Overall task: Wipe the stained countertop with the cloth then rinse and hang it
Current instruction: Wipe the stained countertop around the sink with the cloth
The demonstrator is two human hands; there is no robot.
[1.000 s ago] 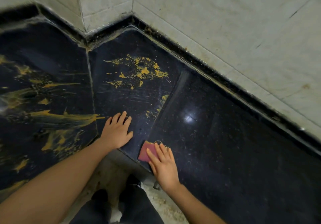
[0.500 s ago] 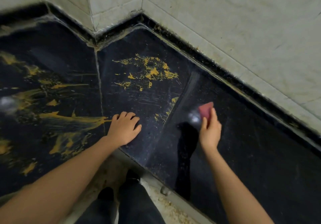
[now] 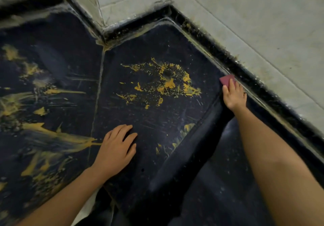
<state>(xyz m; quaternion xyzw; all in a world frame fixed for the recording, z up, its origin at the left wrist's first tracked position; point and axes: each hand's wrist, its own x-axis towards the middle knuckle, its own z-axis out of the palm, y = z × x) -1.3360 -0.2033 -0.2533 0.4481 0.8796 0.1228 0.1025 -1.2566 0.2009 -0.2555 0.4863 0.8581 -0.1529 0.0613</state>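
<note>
Nearest: two bare forearms entering from the lower edge, left one from lower left, right one from lower right.

Left hand [image 3: 116, 148]: palm down, flat on the dark polished speckled stone countertop [image 3: 140, 173], fingers loosely spread, holding nothing; placed just right of the pale grout seam [image 3: 97, 92] dividing the two slabs.

Left slab: long smeared yellow streaks [image 3: 57, 136], well spread, reaching the seam beside the left hand.

Small yellow smudge [image 3: 184, 131] between the two hands, at the border of a wiped, glossier band.

Centre of right slab: large yellow splatter stain [image 3: 168, 83] with dark core and scattered flecks, untouched by either hand.

Right hand [image 3: 234, 96]: arm fully extended, fingers [image 3: 231, 87] pressed flat on a small pinkish-red rectangular cloth [image 3: 226, 79], pinning it to the counter; cloth just right of the splatter, at the counter's back edge beside the black raised border strip [image 3: 245, 71].

Farthest: grimy pale tiled wall [image 3: 245, 24], with a projecting tiled corner [image 3: 112, 2] at upper centre.
</note>
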